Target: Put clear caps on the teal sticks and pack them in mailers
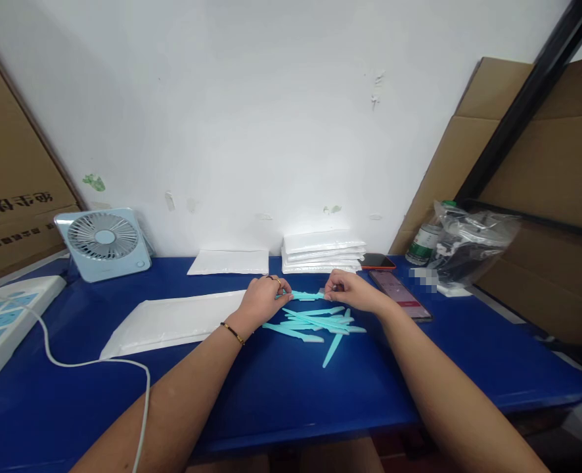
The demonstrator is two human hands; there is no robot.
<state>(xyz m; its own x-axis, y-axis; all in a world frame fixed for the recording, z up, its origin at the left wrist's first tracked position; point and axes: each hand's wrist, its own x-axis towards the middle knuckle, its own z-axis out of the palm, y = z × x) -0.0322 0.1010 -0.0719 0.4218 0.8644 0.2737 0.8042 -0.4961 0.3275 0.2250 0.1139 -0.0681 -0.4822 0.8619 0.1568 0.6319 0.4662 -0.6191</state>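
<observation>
Head view: both hands' fingers, left (pixel 264 299) and right (pixel 353 292), pinch slim, smooth teal plastic sticks (pixel 307 296) over the blue table (pixel 291 401).

The left edge cuts off the brown cardboard box (pixel 20 157).

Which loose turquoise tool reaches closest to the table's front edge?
The steeply angled turquoise tool, its tip extending past the others, which lie more crosswise.

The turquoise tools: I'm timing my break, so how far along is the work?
White packets are stacked at the back, perhaps done, though their contents are hidden. The left hand and right hand hold turquoise tools between them. A loose pile in front looks left to handle.
</observation>
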